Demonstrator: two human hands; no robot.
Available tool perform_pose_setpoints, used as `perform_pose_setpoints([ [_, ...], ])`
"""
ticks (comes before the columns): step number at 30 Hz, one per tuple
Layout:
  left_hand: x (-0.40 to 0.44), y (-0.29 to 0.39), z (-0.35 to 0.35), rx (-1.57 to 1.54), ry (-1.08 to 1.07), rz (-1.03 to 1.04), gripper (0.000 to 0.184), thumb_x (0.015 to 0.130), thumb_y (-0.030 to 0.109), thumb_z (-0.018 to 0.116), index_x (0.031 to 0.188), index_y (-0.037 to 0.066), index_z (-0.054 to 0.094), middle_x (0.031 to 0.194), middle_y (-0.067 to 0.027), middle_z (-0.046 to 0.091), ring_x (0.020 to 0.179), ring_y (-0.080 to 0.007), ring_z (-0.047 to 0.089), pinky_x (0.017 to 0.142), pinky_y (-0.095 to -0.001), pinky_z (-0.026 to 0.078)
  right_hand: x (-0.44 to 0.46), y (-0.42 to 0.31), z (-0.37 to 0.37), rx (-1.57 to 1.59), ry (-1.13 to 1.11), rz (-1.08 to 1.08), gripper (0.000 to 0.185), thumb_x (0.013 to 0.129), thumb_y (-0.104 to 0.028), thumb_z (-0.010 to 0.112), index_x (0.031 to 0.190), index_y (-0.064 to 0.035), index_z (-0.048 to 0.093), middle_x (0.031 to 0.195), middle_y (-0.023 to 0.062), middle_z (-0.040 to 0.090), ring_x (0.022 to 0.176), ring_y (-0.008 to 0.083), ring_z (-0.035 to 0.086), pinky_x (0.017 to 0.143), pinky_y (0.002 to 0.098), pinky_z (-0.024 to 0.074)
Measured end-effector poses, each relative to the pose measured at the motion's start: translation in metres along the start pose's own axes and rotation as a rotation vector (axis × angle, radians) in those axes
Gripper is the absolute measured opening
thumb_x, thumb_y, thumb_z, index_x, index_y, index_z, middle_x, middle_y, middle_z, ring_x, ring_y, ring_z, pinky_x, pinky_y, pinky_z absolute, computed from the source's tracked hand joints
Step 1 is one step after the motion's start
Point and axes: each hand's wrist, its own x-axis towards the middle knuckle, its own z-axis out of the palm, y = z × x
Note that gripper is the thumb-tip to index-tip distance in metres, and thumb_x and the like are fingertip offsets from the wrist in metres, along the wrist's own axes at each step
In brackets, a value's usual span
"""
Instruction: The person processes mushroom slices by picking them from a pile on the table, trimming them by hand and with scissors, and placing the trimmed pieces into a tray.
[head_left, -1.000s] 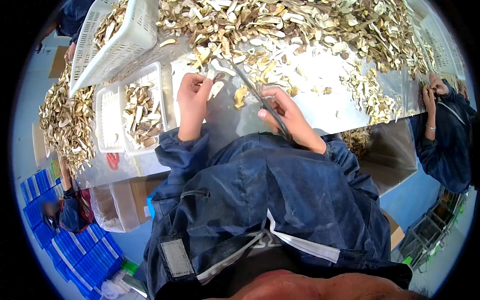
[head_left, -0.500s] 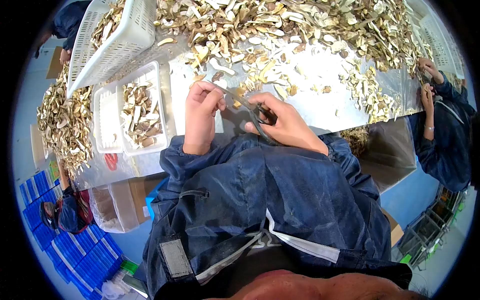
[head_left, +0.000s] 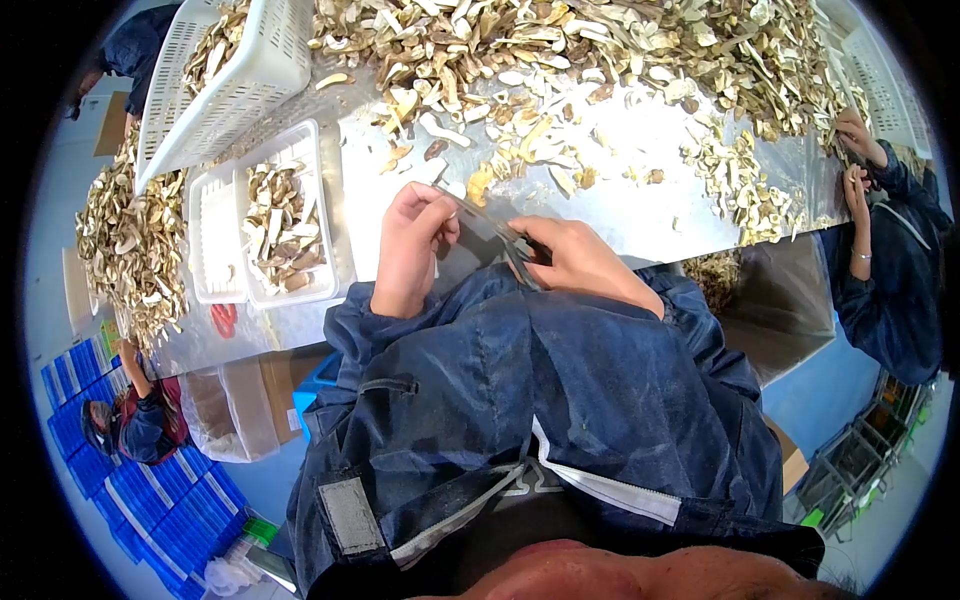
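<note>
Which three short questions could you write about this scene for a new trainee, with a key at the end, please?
1. Which of the camera wearer's hands holds the scissors?
2. True or false: the red item lies on the metal table, outside the white basket.
3. Where do most of the visible slices lie?
A) In the white basket
B) Heaped on the table
C) In the plastic tray

Key: 1. The right hand; 2. True; 3. B

Left hand (head_left: 412, 245) nearer right hand (head_left: 585, 260), scissors (head_left: 503, 232) lower — now beside left hand
</note>
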Motion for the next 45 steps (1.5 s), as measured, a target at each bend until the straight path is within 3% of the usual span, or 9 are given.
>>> perform_pose_setpoints([
  [10, -0.003, -0.001, -0.009, -0.215, -0.055, -0.135, 0.003, 0.093, 0.006, 0.058, 0.091, 0.006, 0.056, 0.087, -0.0084, 0.061, 0.073, -0.0141, 0.056, 0.063, -0.0279, 0.045, -0.007, 0.004, 0.001, 0.045, 0.019, 0.097, 0.038, 0.083, -0.009, 0.071, 0.119, 0.0004, 0.062, 0.091, 0.0265, 0.068, 0.082, 0.0399, 0.068, 0.072, 0.0429, 0.0515],
  [15, 0.007, 0.027, -0.007, -0.086, 0.098, 0.032, 0.02, 0.093, 0.006, 0.052, 0.113, 0.004, 0.055, 0.092, -0.0073, 0.06, 0.078, -0.0158, 0.058, 0.065, -0.0283, 0.045, -0.005, 0.003, 0.002, 0.314, 0.197, 0.168, 0.034, 0.09, -0.013, 0.072, 0.12, -0.0007, 0.062, 0.084, 0.0101, 0.065, 0.072, 0.0194, 0.061, 0.068, 0.0331, 0.0483],
  [17, 0.029, 0.032, -0.013, 0.13, 0.158, 0.147, 0.018, 0.092, 0.012, 0.059, 0.108, 0.004, 0.06, 0.086, -0.0044, 0.059, 0.075, -0.0156, 0.059, 0.063, -0.0285, 0.045, -0.003, 0.0, 0.0, 0.488, 0.191, 0.254, 0.032, 0.095, -0.02, 0.069, 0.121, -0.0024, 0.062, 0.082, -0.0022, 0.056, 0.068, 0.0074, 0.05, 0.06, 0.0261, 0.0429],
  [24, 0.078, 0.02, -0.017, 1.172, 0.134, 0.443, 0.022, 0.088, 0.022, 0.071, 0.089, 0.0, 0.066, 0.066, -0.0055, 0.058, 0.063, -0.0151, 0.056, 0.058, -0.0331, 0.044, -0.003, 0.015, 0.0, 0.625, 0.139, 0.255, 0.031, 0.097, -0.023, 0.067, 0.121, -0.0043, 0.062, 0.075, -0.0054, 0.05, 0.058, 0.004, 0.042, 0.051, 0.0219, 0.0329],
  [28, 0.079, 0.023, -0.025, 0.913, 0.16, 0.542, 0.02, 0.089, 0.019, 0.07, 0.087, 0.0, 0.066, 0.072, -0.0053, 0.062, 0.063, -0.0149, 0.055, 0.058, -0.032, 0.044, -0.001, 0.013, -0.005, 0.71, 0.115, 0.28, 0.03, 0.098, -0.023, 0.066, 0.121, -0.0055, 0.061, 0.073, -0.0058, 0.049, 0.057, 0.0047, 0.042, 0.051, 0.0223, 0.0331],
  [35, 0.029, 0.041, -0.038, -0.092, 0.061, 0.008, 0.011, 0.096, 0.009, 0.057, 0.105, 0.003, 0.059, 0.085, -0.0061, 0.063, 0.066, -0.011, 0.056, 0.058, -0.0246, 0.044, 0.004, 0.016, -0.005, 0.701, 0.078, 0.294, 0.029, 0.098, -0.022, 0.065, 0.122, -0.0059, 0.061, 0.072, -0.0056, 0.048, 0.057, 0.0046, 0.042, 0.052, 0.0222, 0.0335],
  [38, 0.024, 0.041, -0.029, -0.02, 0.064, -0.041, 0.015, 0.097, 0.012, 0.056, 0.109, 0.004, 0.059, 0.083, -0.0048, 0.062, 0.068, -0.0119, 0.056, 0.058, -0.0244, 0.045, 0.003, 0.013, -0.006, 0.712, 0.08, 0.28, 0.03, 0.098, -0.022, 0.065, 0.123, -0.0057, 0.06, 0.073, -0.0058, 0.048, 0.058, 0.0045, 0.041, 0.052, 0.0224, 0.0337],
  [42, 0.029, 0.02, -0.025, 1.024, -0.034, 0.274, 0.023, 0.087, 0.017, 0.071, 0.104, 0.002, 0.064, 0.083, -0.0081, 0.059, 0.071, -0.0203, 0.056, 0.063, -0.0346, 0.047, 0.003, 0.006, -0.006, 0.673, 0.111, 0.289, 0.029, 0.099, -0.019, 0.061, 0.124, -0.0045, 0.06, 0.066, -0.0055, 0.044, 0.053, 0.0049, 0.039, 0.051, 0.0225, 0.0314],
  [45, 0.029, 0.015, -0.018, 1.226, -0.026, 0.475, 0.025, 0.082, 0.015, 0.077, 0.099, 0.001, 0.065, 0.08, -0.0056, 0.056, 0.075, -0.0201, 0.055, 0.071, -0.0332, 0.047, 0.002, 0.007, -0.005, 0.681, 0.118, 0.282, 0.029, 0.099, -0.02, 0.061, 0.124, -0.0047, 0.061, 0.067, -0.0054, 0.045, 0.053, 0.0049, 0.04, 0.05, 0.0224, 0.0318],
])
